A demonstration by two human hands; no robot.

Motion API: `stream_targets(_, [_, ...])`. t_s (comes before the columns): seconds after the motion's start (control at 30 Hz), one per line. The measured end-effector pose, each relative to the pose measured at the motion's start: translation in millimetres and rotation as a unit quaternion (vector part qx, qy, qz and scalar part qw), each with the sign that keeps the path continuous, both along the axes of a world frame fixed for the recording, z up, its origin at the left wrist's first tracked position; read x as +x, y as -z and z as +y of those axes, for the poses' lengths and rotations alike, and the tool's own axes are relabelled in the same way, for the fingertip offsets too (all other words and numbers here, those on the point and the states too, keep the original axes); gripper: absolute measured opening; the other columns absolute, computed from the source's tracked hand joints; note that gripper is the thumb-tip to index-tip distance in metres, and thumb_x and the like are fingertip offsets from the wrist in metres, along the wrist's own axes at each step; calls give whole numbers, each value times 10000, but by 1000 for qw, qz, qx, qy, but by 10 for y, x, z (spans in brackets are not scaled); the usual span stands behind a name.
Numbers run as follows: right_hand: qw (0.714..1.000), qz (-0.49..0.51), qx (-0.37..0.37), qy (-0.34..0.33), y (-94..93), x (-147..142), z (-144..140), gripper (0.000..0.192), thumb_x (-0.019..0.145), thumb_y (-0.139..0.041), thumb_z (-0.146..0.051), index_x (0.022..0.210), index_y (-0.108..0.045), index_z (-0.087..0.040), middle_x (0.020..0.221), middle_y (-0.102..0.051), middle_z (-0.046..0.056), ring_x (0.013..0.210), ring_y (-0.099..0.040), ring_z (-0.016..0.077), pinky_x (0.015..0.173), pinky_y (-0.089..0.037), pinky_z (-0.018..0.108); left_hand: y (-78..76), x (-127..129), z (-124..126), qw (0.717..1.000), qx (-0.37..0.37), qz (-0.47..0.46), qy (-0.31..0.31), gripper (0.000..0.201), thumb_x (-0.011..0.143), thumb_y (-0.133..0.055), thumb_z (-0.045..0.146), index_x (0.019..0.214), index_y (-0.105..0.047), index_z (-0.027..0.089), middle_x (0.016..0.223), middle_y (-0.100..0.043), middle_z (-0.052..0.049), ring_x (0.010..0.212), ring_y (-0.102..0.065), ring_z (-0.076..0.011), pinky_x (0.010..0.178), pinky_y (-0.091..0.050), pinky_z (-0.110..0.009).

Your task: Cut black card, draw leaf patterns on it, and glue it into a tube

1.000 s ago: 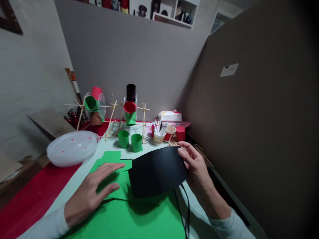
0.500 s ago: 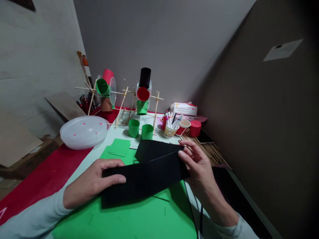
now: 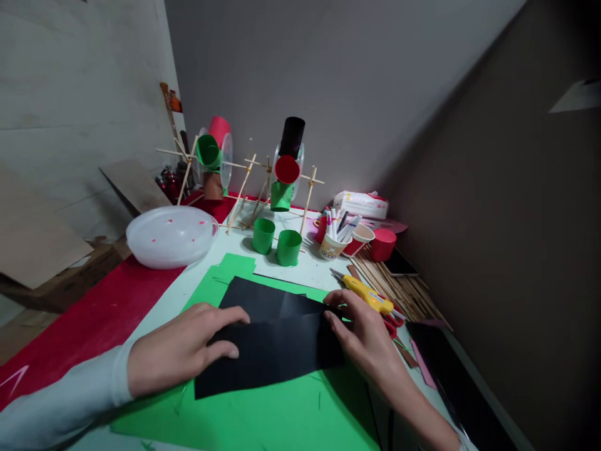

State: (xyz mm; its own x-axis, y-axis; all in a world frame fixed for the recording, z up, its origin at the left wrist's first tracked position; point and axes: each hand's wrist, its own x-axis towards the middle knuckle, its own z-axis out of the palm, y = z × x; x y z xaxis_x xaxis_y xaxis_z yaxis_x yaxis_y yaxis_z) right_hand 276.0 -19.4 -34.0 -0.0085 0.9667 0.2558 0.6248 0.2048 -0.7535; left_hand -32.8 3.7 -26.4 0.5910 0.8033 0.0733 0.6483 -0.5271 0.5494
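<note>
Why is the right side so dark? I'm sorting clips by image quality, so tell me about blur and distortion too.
Head view: strong corner darkening toward the right edge swallows the brown wall; wide-lens warping tilts the walls; the left hand, right hand and black paper look fairly sharp, and the far stick frame softer.

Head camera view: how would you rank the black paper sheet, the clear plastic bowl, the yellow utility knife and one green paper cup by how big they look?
1. black paper sheet, nearest the camera
2. clear plastic bowl
3. and 4. yellow utility knife and green paper cup: too alike to rank; the knife is longer, the cup is bulkier.
</note>
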Motion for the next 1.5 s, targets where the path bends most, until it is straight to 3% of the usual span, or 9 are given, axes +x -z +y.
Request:
stream_targets(0.17, [991, -126, -11, -48, -4, 44, 11, 122, 898, -528, -194, 885, -647, -217, 876, -684, 86, 800, -639, 270, 727, -471, 417, 51, 16, 133, 1000, -4, 24, 0, 295, 935, -578, 399, 1197, -653, 287, 1162, -731, -33, 1047, -680, -251, 915, -535, -371])
stream_targets(0.33, [979, -191, -19, -69, -16, 117, 37, 140, 933, -523, -196, 884, -653, -218, 842, -698, 83, 743, -655, 262, 676, -489, 405, 133, 96, 192, 994, 101, 35, -15, 370, 971, -516, 354, 1288, -621, 194, 1357, -614, -137, 1255, -553, -310, 1054, -468, -495])
stream_targets(0.43, [973, -218, -6, -76, -36, 109, 42, 147, 952, -547, -275, 998, -663, -198, 995, -702, 131, 895, -667, 298, 789, -520, 465, 185, 120, 164, 993, 100, 55, -5, 513, 988, -465, 446, 1416, -530, 170, 1516, -491, -161, 1413, -413, -341, 1129, -394, -553])
stream_targets(0.57, [947, -257, 17, -192, -15, 11, 78, 780, 872, -658, -573, 1459, -424, -116, 1536, -422, 242, 1424, -378, 386, 1121, -339, 604, 185, 157, 79, 990, 67, 114, 47, 960, 797, -614, 705, 1563, -294, 223, 1614, -318, -197, 1480, -263, -437, 1121, -342, -666])
stream_targets(0.67, [916, -298, -9, -268, 16, -73, 96, 1068, 783, -649, -725, 1552, -273, -85, 1603, -298, 267, 1498, -237, 399, 1180, -177, 660, 157, 176, 56, 987, 67, 138, 50, 1023, 747, -719, 644, 1576, -246, 275, 1589, -365, -203, 1449, -324, -452, 1096, -364, -673])
stream_targets(0.93, [914, -338, -23, -224, -101, -137, -128, 690, 913, -609, -523, 1464, -481, -128, 1289, -597, 201, 1204, -535, 378, 1131, -239, 674, 143, 184, 26, 990, 97, 105, 20, 718, 856, -694, 404, 1507, -417, 287, 1312, -578, -138, 1198, -535, -347, 1008, -470, -521])
stream_targets(1.2, [913, -340, -46, -221, -149, -168, -216, 670, 873, -653, -473, 1442, -524, -145, 1303, -597, 218, 1218, -531, 418, 1073, -353, 680, 73, 34, 169, 990, 93, 100, 20, 732, 865, -579, 642, 1489, -446, 284, 1529, -444, -144, 1368, -421, -383, 1097, -389, -595])
stream_targets(1.37, [896, -363, -68, -247, -238, -167, -227, 762, 866, -623, -565, 1494, -477, -159, 1561, -403, 236, 1430, -332, 497, 1079, -327, 735, 112, -144, 450, 988, 115, 80, -67, 653, 994, -344, 575, 1393, -558, 106, 1484, -526, -192, 1361, -487, -325, 1149, -368, -539])
stream_targets(1.5, [887, -354, -97, -279, -297, -210, -252, 877, 822, -606, -701, 1502, -470, -165, 1577, -352, 249, 1446, -284, 518, 1076, -313, 754, 205, -114, 431, 991, 94, 91, -24, 540, 1011, -362, 516, 1384, -584, 195, 1482, -551, -93, 1405, -461, -274, 1197, -319, -504])
